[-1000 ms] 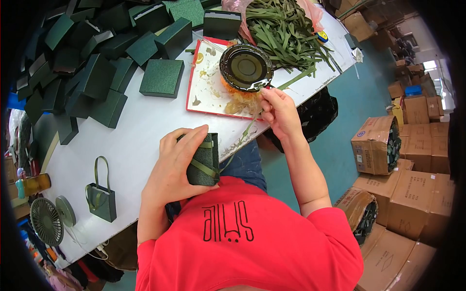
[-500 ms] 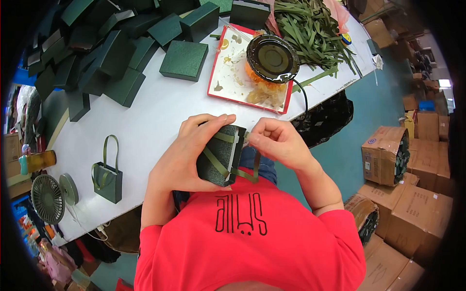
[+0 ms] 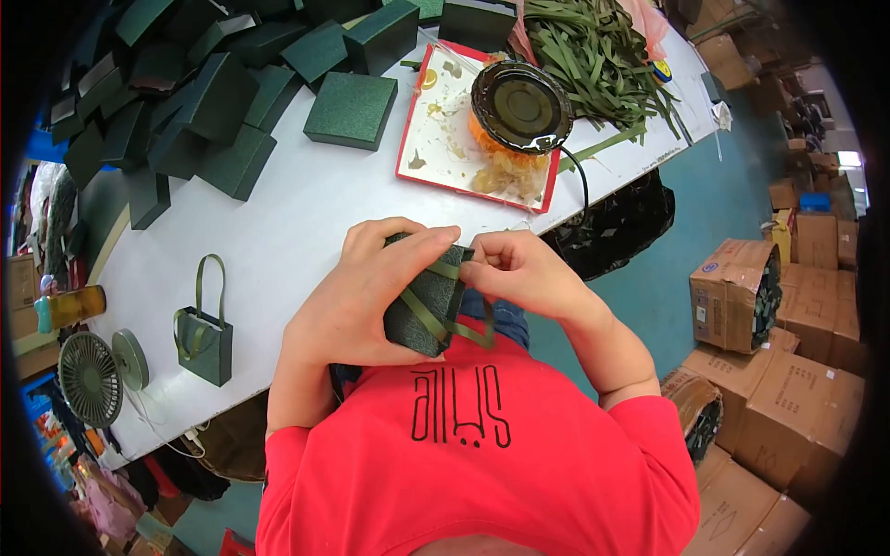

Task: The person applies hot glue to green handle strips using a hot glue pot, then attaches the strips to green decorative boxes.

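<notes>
Packing room, white worktable (image 3: 278,232) with cartons stacked on the teal floor beside it. Left hand (image 3: 357,301) is clasped around a small dark green textured cardboard box (image 3: 408,329), thumb on the top edge, fingers wrapped over its face. The box is held off the table edge, just above the person's red shirt (image 3: 473,473). Right hand (image 3: 524,273) touches the box's upper right corner, fingertips pinched on a thin olive green ribbon (image 3: 473,336). One strip runs diagonally across the box and a loop hangs below its right side.

Judgement for the step in hand: brace the box firmly, keep the ribbon flat and untwisted, and press right at the corner so it seats without slack

Outward from the box:
- just beyond it on the table, a red-rimmed white tray (image 3: 417,139) smeared with residue
- a round glossy black pot (image 3: 521,107) on the tray's far right end, black cable (image 3: 579,190) trailing off it
- further beyond, to the right, a heap of loose green ribbon strips (image 3: 593,56)
- far left, a pile of matching dark green boxes (image 3: 185,102)
- left, near the table edge, a small green gift bag with loop handles (image 3: 204,338)
- further left, a small round desk fan (image 3: 91,380)
- right, open brown cardboard cartons (image 3: 807,352)
</notes>
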The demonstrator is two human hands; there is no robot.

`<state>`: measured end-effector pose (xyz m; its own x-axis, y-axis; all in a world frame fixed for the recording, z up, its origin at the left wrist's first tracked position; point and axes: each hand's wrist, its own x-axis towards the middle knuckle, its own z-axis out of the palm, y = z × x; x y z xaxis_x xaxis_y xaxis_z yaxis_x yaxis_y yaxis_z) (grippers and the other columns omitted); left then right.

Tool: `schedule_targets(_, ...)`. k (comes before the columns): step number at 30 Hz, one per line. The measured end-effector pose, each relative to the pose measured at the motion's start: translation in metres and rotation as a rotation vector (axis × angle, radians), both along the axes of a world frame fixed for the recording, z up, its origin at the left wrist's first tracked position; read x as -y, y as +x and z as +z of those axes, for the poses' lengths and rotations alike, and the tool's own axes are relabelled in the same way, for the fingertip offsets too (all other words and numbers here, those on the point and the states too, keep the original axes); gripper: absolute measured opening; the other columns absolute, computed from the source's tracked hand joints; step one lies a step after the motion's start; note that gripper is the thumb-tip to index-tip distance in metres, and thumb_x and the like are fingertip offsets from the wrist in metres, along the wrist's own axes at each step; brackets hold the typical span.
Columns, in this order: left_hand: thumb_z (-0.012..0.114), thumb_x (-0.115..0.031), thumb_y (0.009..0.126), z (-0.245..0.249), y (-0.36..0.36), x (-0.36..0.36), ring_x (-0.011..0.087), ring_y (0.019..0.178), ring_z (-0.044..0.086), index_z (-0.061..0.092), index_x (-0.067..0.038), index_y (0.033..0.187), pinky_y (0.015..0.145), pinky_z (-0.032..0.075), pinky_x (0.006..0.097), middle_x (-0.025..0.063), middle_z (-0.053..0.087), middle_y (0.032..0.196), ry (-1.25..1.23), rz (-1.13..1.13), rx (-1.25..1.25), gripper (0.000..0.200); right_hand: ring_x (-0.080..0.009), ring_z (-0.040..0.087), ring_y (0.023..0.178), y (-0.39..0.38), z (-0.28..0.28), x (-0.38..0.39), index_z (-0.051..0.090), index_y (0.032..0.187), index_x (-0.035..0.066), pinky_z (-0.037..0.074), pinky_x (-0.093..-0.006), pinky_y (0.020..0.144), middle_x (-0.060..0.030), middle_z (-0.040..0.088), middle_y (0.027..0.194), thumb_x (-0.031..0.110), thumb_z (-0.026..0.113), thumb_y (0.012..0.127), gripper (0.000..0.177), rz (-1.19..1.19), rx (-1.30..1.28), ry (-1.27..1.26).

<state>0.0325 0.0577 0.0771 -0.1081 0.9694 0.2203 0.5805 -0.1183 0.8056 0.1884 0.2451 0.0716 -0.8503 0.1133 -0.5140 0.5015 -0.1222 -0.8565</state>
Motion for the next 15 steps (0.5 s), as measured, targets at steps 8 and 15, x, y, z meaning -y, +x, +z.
schedule_targets(8, 0.086, -0.023, 0.057, -0.001, 0.003, -0.004, 0.0343, 0.124, 0.047, 0.047, -0.010, 0.142, 0.104, 0.035, 0.0459, 0.0093, 0.055, 0.137, -0.067, -0.017, -0.110, 0.093, -0.0051, 0.059, 0.065, 0.002, -0.015, -0.002, 0.064, 0.079, 0.000, 0.046, -0.0226, 0.059, -0.0005, 0.063, 0.069, 0.014, 0.063, 0.094, 0.020, 0.005, -0.041, -0.092)
schedule_targets(15, 0.094, -0.022, 0.046, -0.013, -0.002, 0.005, 0.0351, 0.126, 0.045, 0.042, -0.006, 0.143, 0.106, 0.038, 0.0433, 0.0100, 0.054, 0.141, -0.016, 0.079, 0.029, 0.110, -0.0004, 0.039, 0.055, 0.009, -0.027, -0.005, 0.068, 0.106, 0.002, 0.033, -0.0195, 0.050, -0.0031, 0.071, 0.093, 0.017, 0.061, 0.098, 0.018, -0.839, -0.414, -0.158)
